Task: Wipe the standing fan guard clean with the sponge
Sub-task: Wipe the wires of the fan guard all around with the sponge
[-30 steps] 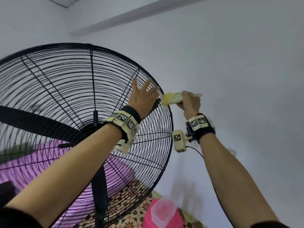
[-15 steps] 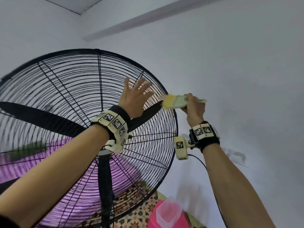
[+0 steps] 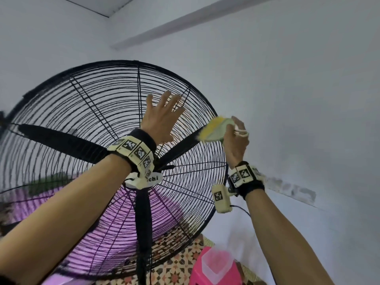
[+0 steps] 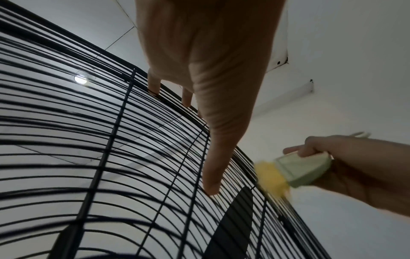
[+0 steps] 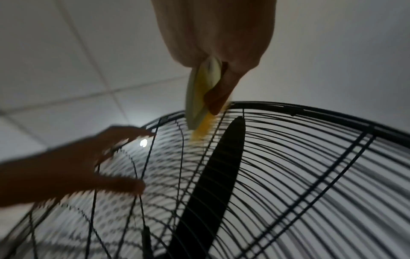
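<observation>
Yellow foam, fixed to a pale green plastic holder, is the sponge (image 3: 213,128) I pinch in my right hand (image 3: 236,140), fingers curled round the holder. Its long axis runs from my fingers leftward and slightly down, and the yellow end touches the right rim of the round black wire fan guard (image 3: 86,112), up on its upper-right arc. My right hand is the nearer one to that rim. My left hand (image 3: 162,118) lies spread with straight fingers flat against the wires, just left of the sponge, holding nothing; I judge it steadies the guard. The next stroke, as I judge it, must follow the curve of the rim. Thin concentric wires cross straight spokes, and a dark blade (image 5: 213,184) shows behind them. Dust I cannot make out; the pictures are blurred.
</observation>
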